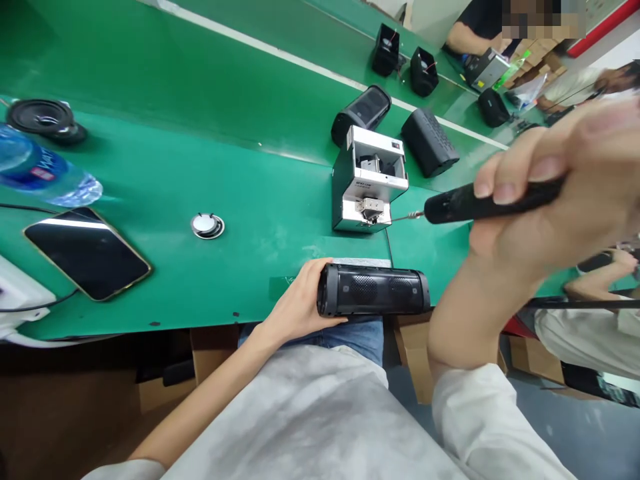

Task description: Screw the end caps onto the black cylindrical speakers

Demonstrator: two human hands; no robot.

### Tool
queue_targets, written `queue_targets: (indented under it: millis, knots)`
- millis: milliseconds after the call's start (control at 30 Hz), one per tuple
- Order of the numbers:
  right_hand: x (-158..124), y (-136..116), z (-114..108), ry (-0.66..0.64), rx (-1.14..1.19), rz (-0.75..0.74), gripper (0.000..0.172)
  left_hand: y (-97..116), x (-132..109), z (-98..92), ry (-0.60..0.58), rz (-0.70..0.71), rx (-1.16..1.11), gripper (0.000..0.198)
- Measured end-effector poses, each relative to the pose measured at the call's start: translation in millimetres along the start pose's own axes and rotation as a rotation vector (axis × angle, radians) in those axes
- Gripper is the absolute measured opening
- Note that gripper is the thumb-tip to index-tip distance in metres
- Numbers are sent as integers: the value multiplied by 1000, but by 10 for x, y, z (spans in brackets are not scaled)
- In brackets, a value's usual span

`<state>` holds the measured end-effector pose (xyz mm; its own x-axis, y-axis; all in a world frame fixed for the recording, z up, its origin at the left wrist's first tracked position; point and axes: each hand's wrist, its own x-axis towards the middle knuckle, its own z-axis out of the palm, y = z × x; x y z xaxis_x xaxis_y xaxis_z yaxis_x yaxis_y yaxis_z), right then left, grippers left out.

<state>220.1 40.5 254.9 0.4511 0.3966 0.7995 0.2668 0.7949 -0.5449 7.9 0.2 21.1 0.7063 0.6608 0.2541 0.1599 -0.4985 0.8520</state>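
Left hand (295, 307) grips black cylindrical speaker housing (374, 290) at lower centre; right hand (550, 193) fists black electric screwdriver (480, 203), bit at grey metal screw feeder (367, 179).

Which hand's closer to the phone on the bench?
Left. The left hand grips one end of the black speaker, a short way right of the phone. The right hand, holding the screwdriver, is much farther right.

Long green workbench (165, 87), white stripe (280, 57) along it; cardboard boxes (415, 353) beneath; grey floor (575, 433) at right.
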Motion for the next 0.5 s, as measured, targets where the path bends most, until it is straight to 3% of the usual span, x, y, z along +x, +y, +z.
queue_targets:
  millis: [67,233,500]
  knots:
    - [64,209,-59,49,-10,-97,15,-5,-5,4,1,-7,3,113]
    - [53,629,-160,-3,-9,-94,12,-10,-11,0,-11,-28,12,115]
    - [111,769,-132,69,-60,-65,18,16,-5,-10,-14,-43,8,116]
